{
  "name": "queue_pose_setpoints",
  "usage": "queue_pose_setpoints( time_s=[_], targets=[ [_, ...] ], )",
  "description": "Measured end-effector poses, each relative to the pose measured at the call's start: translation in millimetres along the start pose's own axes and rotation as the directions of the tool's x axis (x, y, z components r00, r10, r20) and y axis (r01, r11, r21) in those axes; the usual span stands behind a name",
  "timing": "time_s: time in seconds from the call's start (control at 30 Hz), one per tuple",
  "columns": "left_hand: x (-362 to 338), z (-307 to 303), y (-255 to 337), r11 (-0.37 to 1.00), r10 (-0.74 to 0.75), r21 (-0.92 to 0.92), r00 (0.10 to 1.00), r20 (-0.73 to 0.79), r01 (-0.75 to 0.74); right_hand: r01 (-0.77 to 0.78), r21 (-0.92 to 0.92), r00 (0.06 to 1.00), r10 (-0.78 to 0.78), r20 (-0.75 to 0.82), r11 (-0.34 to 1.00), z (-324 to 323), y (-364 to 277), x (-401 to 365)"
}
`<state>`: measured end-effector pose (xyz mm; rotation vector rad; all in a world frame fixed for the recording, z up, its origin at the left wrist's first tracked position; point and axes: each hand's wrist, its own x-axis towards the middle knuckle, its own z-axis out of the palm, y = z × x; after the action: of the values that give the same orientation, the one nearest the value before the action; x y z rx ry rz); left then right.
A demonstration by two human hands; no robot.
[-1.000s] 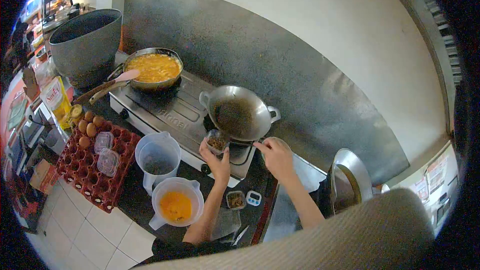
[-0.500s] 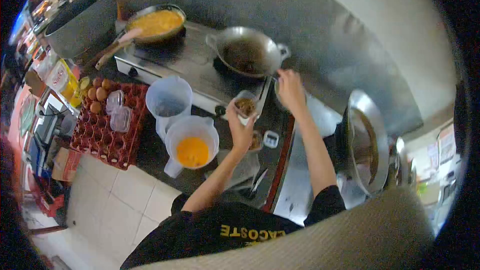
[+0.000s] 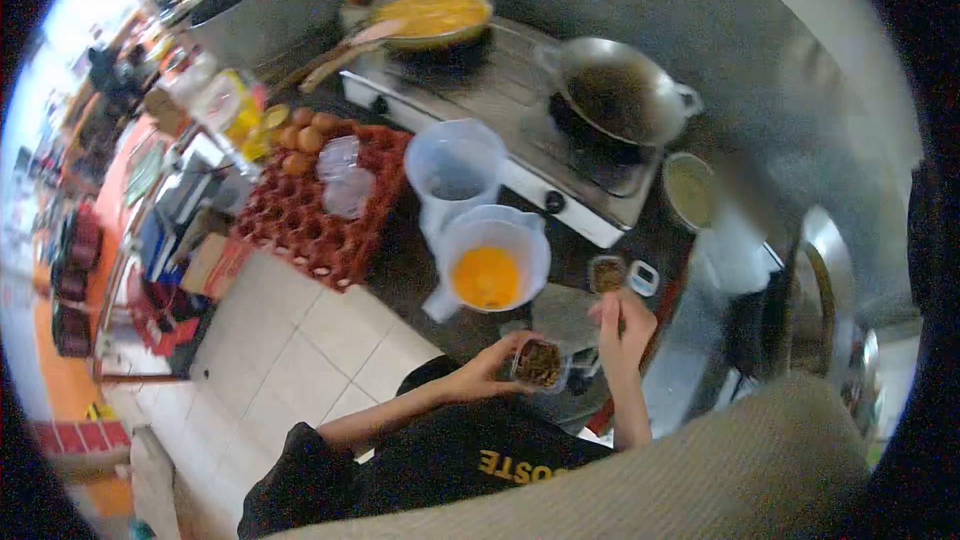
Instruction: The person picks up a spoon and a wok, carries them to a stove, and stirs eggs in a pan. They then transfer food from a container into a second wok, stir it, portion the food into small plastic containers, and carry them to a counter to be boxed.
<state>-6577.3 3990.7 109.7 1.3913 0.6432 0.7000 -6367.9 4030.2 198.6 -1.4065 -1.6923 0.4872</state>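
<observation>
My left hand (image 3: 485,372) is closed around a small clear plastic tub (image 3: 541,365) of brown crumbly bits, held low in front of the black shirt. My right hand (image 3: 624,328) hangs just short of a second small tub (image 3: 607,274) with brown contents on the dark counter. Its fingers are curled together, and what they hold, if anything, is too blurred to make out. Beside that tub lies a small white-rimmed object (image 3: 643,278). A translucent jug (image 3: 538,230) with orange beaten egg stands to the left, against another translucent jug (image 3: 455,155).
A two-burner stove (image 3: 525,90) carries a frying pan (image 3: 440,12) of yellow egg and a dark-bottomed wok (image 3: 620,90). A red egg tray (image 3: 310,205) holds several eggs and clear lids. A round container (image 3: 690,190) stands right of the stove; large metal pans (image 3: 830,270) stand farther right.
Both hands have come back from the stove toward my body, the left still with its tub. My right hand has left the wok's side. The view has turned, shifting the scene rightward.
</observation>
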Motion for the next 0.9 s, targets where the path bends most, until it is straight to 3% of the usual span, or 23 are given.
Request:
queue_pose_setpoints(
  time_s=[0.07,0.1,0.17,0.23,0.3,0.33,0.37,0.4,0.43,0.53,0.57,0.77,0.87,0.9],
  targets=[
    [-27.3,-21.4,0.4,0.999,-0.01,-0.039,0.998,-0.07,0.008,0.319,0.168,0.911,-0.351,0.216,0.933,17.9,-60.0,5.4],
    [-40.9,-32.9,15.9,0.976,0.049,0.216,0.994,-0.094,-0.028,0.472,0.281,0.796,-0.541,0.271,0.835,37.1,-88.6,13.6],
    [-73.8,-37.2,-77.3,0.963,0.143,0.235,0.989,-0.035,-0.131,0.536,0.311,0.681,-0.619,0.39,0.785,78.3,-145.5,33.7],
    [-90.5,-42.6,-61.7,0.898,0.212,0.404,0.976,-0.051,-0.174,0.631,0.247,0.593,-0.662,0.458,0.736,129.8,-168.9,65.8],
    [-90.7,-40.6,-4.2,0.998,0.066,0.028,0.947,-0.313,-0.061,0.69,0.072,0.581,-0.61,0.538,0.72,179.6,-180.1,106.2],
    [-94.8,-41.1,-2.7,0.997,0.075,0.046,0.931,-0.356,-0.063,0.759,-0.076,0.562,-0.591,0.579,0.647,213.8,-172.0,127.4],
    [-99.5,-40.8,-2.7,0.995,0.089,0.067,0.912,-0.4,-0.068,0.698,-0.126,0.588,-0.463,0.664,0.705,235.1,-167.8,143.9],
    [-104.5,-40.6,-4.4,0.993,0.107,0.09,0.89,-0.442,-0.075,0.712,-0.204,0.562,-0.372,0.739,0.672,249.3,-164.0,153.7],
    [-109.3,-39.6,-7.8,0.993,-0.017,-0.109,0.89,-0.455,-0.037,0.727,-0.235,0.482,-0.236,0.844,0.645,263.8,-158.5,164.3],
    [-126.6,-41.5,12.1,0.962,-0.041,-0.246,0.833,-0.552,-0.116,0.747,-0.324,0.467,-0.111,0.877,0.581,289.6,-143.0,165.3],
    [-132.7,-45.8,10.8,0.981,0.013,-0.152,0.814,-0.58,-0.124,0.716,-0.34,0.483,-0.081,0.872,0.61,303.6,-134.3,165.0],
    [-154.3,-70.0,55.8,0.921,-0.102,-0.349,0.756,-0.646,-0.174,0.694,-0.327,0.498,-0.1,0.862,0.642,270.7,-163.1,165.2],
    [-157.4,-79.0,67.0,0.937,-0.079,-0.31,0.77,-0.634,-0.16,0.697,-0.123,0.398,-0.238,0.886,0.706,220.7,-186.6,148.6],
    [-156.8,-81.0,75.8,0.95,-0.063,-0.28,0.793,-0.605,-0.139,0.657,0.131,0.271,-0.394,0.878,0.742,200.8,-188.2,138.4]
  ],
)
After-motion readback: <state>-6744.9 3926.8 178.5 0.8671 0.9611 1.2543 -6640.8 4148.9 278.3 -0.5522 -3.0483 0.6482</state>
